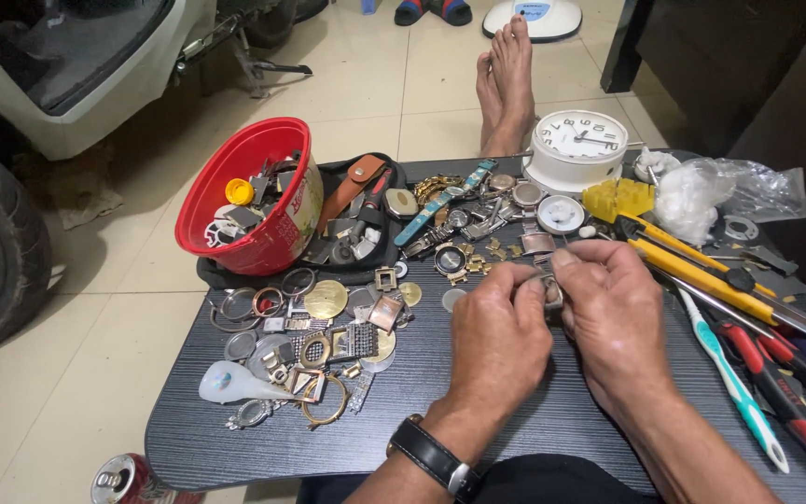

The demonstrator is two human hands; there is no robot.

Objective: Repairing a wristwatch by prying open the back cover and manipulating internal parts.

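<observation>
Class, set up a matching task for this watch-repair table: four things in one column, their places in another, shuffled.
Things:
1. red bowl
2. white clock
3. toothbrush
4. small watch part

Places:
A. table's right side, beside red-handled tools
B. far left, tilted, holding parts
C. between the left hand and right hand
D. far edge, near the bare feet

Pairs: 1-B, 2-D, 3-A, 4-C

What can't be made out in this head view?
- Small metal part: mostly covered by the left hand and right hand; kind unclear.
- Red bowl: rim hides lower contents.
- Red-handled pliers: cut by the right edge.
- Can: cut by the bottom edge.
</observation>
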